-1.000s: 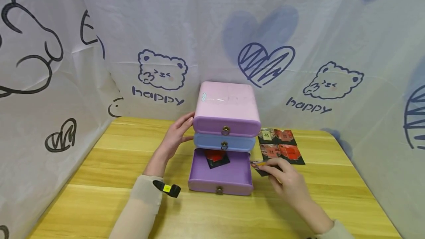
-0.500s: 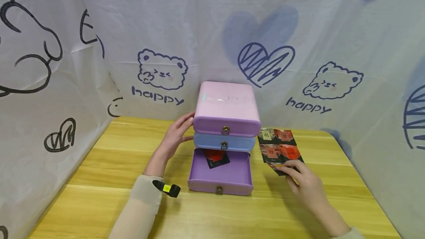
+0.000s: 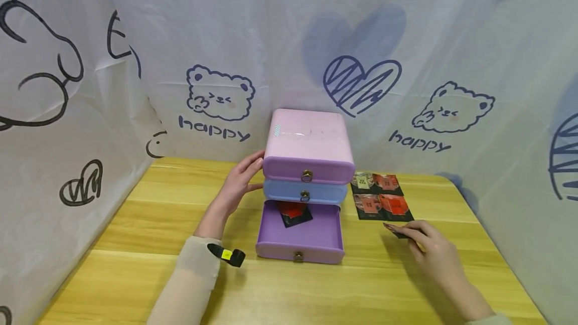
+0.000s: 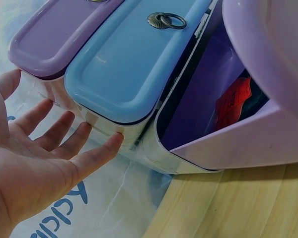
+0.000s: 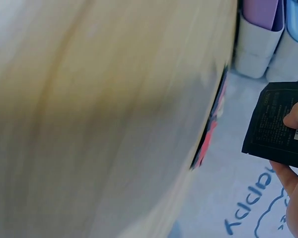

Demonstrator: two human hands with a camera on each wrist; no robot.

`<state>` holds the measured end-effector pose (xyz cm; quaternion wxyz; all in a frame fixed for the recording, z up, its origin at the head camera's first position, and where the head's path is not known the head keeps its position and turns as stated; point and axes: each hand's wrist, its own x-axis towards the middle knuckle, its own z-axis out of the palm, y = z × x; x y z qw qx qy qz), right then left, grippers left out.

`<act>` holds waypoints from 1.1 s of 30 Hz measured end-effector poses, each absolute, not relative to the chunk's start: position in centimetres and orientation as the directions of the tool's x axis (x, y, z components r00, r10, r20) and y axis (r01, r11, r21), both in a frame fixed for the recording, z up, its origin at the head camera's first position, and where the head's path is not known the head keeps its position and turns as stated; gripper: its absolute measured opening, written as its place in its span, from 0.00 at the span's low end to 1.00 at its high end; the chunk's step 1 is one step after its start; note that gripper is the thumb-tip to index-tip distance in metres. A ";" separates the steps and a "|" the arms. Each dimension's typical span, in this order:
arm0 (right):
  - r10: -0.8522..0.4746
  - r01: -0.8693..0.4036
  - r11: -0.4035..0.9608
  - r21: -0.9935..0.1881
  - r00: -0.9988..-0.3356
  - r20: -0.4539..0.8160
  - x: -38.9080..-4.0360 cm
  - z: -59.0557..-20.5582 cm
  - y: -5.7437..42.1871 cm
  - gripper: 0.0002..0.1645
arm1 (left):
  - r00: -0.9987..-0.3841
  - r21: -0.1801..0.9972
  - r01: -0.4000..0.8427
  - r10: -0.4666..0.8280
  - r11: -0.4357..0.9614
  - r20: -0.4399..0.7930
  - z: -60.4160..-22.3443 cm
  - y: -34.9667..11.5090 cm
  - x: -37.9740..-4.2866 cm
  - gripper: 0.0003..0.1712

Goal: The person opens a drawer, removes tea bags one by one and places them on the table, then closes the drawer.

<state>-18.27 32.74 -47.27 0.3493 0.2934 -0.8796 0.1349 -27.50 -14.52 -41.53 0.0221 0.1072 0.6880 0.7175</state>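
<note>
My left hand (image 3: pixel 237 182) rests its fingertips against the left side of a small drawer cabinet (image 3: pixel 311 137) with a pink top. In the left wrist view, the left hand's fingers are spread along the cabinet's wall. The bottom purple drawer (image 3: pixel 316 234) is pulled out, and a black-and-red sachet (image 3: pixel 295 216) lies toward its back. To the right of the cabinet, my right hand (image 3: pixel 435 250) pinches another sachet (image 3: pixel 396 231) between thumb and fingers above the table. Its dark printed back (image 5: pixel 273 124) shows in the right wrist view, with the thumb over it.
Several sachets (image 3: pixel 381 207) lie in two rows on the wooden table (image 3: pixel 289 295), right of the cabinet. The blue middle drawer (image 3: pixel 289 190) and purple top drawer (image 3: pixel 284 170) are pushed in. A patterned white cloth (image 3: pixel 289 39) hangs behind the table.
My right hand has moved rightward with its sachet, from beside the bottom drawer to in front of the laid-out rows. The left hand and drawers have stayed put.
</note>
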 end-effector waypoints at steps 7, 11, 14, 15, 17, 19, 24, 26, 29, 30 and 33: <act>-0.422 -0.562 0.827 -0.021 -0.645 0.638 -18.3 -48.0 34.1 0.24 | -0.975 0.991 0.123 0.180 -0.055 0.131 -41.5 -14.5 -27.5 0.33; -0.415 -0.525 0.850 -0.025 -0.699 0.582 -18.2 -48.2 34.7 0.23 | -0.976 0.991 0.121 0.178 -0.051 0.128 -41.5 -14.5 -27.5 0.33; -0.406 -0.497 0.867 -0.027 -0.737 0.540 -18.1 -48.3 34.9 0.22 | -0.976 0.992 0.120 0.178 -0.049 0.127 -41.5 -14.5 -27.5 0.33; -0.402 -0.488 0.873 -0.029 -0.750 0.525 -18.1 -48.3 34.9 0.21 | -0.976 0.992 0.120 0.179 -0.049 0.127 -41.5 -14.5 -27.5 0.33; -0.398 -0.476 0.879 -0.030 -0.768 0.502 -18.1 -48.3 35.0 0.21 | -0.975 0.991 0.120 0.180 -0.052 0.127 -41.4 -14.5 -27.5 0.33; -0.394 -0.466 0.884 -0.033 -0.783 0.481 -18.1 -48.2 35.1 0.21 | -0.976 0.992 0.118 0.181 -0.053 0.125 -41.4 -14.5 -27.4 0.33; -0.377 -0.436 0.899 -0.047 -0.824 0.423 -18.0 -48.0 35.1 0.20 | -0.977 0.992 0.111 0.179 -0.052 0.119 -41.4 -14.5 -27.4 0.33; -0.365 -0.417 0.907 -0.056 -0.847 0.387 -18.0 -47.9 35.0 0.20 | -0.977 0.992 0.111 0.178 -0.053 0.119 -41.4 -14.5 -27.4 0.33; -0.345 -0.386 0.920 -0.072 -0.881 0.324 -18.0 -47.9 35.1 0.21 | -0.977 0.992 0.111 0.178 -0.053 0.119 -41.4 -14.5 -27.4 0.33; -0.340 -0.378 0.923 -0.077 -0.890 0.303 -18.1 -47.9 35.1 0.22 | -0.977 0.992 0.111 0.178 -0.052 0.119 -41.4 -14.5 -27.4 0.33; -0.332 -0.363 0.928 -0.087 -0.909 0.253 -18.2 -48.1 35.2 0.23 | -0.977 0.993 0.111 0.179 -0.050 0.118 -41.4 -14.5 -27.3 0.33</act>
